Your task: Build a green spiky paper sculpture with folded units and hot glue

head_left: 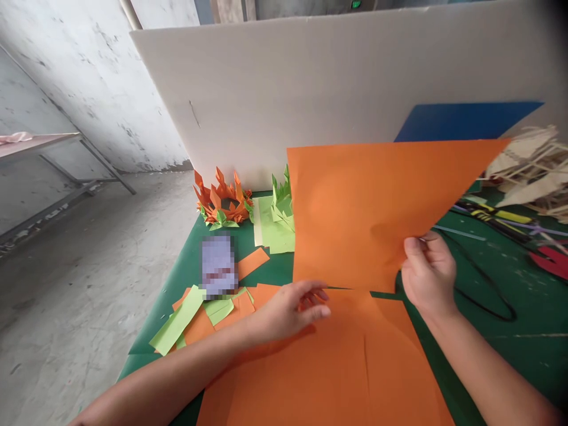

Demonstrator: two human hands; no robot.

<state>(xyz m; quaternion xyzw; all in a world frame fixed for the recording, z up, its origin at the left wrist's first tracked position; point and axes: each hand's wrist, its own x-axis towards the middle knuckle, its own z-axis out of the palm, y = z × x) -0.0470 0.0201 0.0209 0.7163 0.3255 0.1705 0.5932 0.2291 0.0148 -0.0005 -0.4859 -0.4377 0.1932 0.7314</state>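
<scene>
Pinched in my right hand (428, 269) is the lower right corner of a large orange sheet of paper (350, 207), which stands up from the table. My left hand (302, 305) hovers by its lower left edge with the fingers apart and slightly curled, holding nothing. Beneath both hands more orange paper (328, 373) lies flat on the green tabletop, with a short slit or crease in it. Left of my left hand are orange and green paper strips (177, 322) in a loose pile. The raised sheet partly hides a green folded-paper piece (281, 201).
A ring of orange and green folded paper (224, 201) stands at the far left, behind a blurred purple packet (218, 263). A white board (266, 89) rises across the back, with a blue sheet (465, 121) against it. Cutters (492, 219), a black cord (488, 305) and red-handled scissors (550, 260) lie right.
</scene>
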